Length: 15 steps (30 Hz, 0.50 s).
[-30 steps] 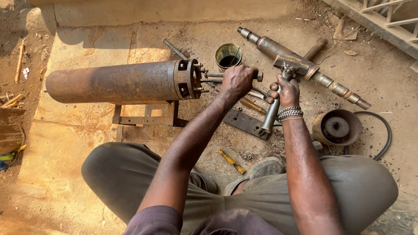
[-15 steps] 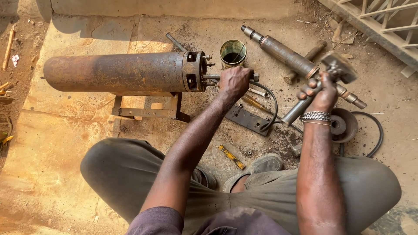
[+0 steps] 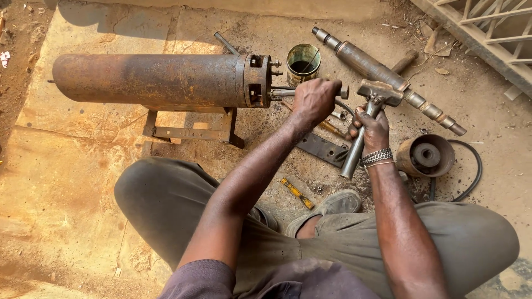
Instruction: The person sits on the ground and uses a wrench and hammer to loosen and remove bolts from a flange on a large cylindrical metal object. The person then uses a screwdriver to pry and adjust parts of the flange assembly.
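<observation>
Your left hand [image 3: 315,99] grips the rod [image 3: 288,92] at the rusty cylinder's [image 3: 149,80] flanged end, centre frame; your right hand [image 3: 372,128] clutches the hammer [image 3: 367,113] beside it.

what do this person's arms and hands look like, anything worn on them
Both arms are bare from above the elbow down, with short dull purple-grey sleeves at the upper arms. The left hand has no glove, and no ring shows. The right hand is also gloveless; its wrist carries a stack of thin silver-coloured metal bangles.
</observation>
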Each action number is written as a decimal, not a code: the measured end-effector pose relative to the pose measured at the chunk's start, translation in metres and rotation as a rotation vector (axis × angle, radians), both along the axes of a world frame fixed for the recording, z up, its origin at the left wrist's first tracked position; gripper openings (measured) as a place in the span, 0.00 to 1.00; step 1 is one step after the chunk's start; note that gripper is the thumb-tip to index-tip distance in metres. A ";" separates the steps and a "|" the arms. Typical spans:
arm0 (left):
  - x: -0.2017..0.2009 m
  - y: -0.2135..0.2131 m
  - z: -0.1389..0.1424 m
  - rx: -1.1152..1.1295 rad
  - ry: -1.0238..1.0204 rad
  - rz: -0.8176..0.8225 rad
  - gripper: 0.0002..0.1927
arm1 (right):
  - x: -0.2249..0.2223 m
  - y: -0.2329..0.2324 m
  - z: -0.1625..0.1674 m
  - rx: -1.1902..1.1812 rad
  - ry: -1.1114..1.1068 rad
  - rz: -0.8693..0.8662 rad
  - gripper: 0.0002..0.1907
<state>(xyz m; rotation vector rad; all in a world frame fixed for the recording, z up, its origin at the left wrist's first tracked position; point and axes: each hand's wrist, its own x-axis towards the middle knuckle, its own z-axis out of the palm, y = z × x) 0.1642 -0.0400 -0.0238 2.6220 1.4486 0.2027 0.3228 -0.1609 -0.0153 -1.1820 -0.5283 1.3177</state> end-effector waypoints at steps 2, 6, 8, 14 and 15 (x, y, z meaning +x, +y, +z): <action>0.007 -0.010 0.022 -0.201 -0.318 0.037 0.11 | -0.012 0.003 0.010 -0.016 0.101 -0.067 0.19; 0.028 -0.015 0.068 -0.623 -0.583 0.005 0.34 | -0.031 0.003 0.025 0.023 0.358 -0.067 0.25; 0.022 -0.008 0.089 -0.646 -0.329 0.011 0.41 | -0.031 0.001 0.026 0.089 0.426 -0.001 0.24; -0.095 0.034 0.139 -0.285 -0.289 -0.089 0.34 | 0.008 -0.002 -0.005 -0.168 -0.062 -0.124 0.21; -0.122 0.039 0.140 -0.231 -0.254 -0.095 0.37 | 0.017 -0.001 -0.013 -0.262 -0.194 -0.174 0.23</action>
